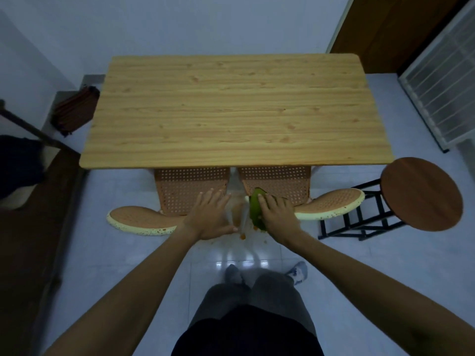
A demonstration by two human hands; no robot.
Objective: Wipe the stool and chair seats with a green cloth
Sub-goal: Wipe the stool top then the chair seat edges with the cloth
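Two orange perforated chairs are tucked under the table, the left chair seat (185, 191) and the right chair seat (285, 186) side by side. Their curved backs with cream rims flare outward. My right hand (279, 218) presses a green cloth (255, 209) onto the near left part of the right chair. My left hand (208, 217) lies flat with fingers spread on the near right part of the left chair and holds nothing. A stool with a round brown seat (421, 194) and a black frame stands to the right, apart from both hands.
A wooden table (226, 109) covers the far halves of both seats. Orange crumbs (243, 236) lie on the pale tiled floor between the chairs. A dark red folded object (74, 111) sits at the left, a white grille (442, 80) leans at the right, and my feet stand below.
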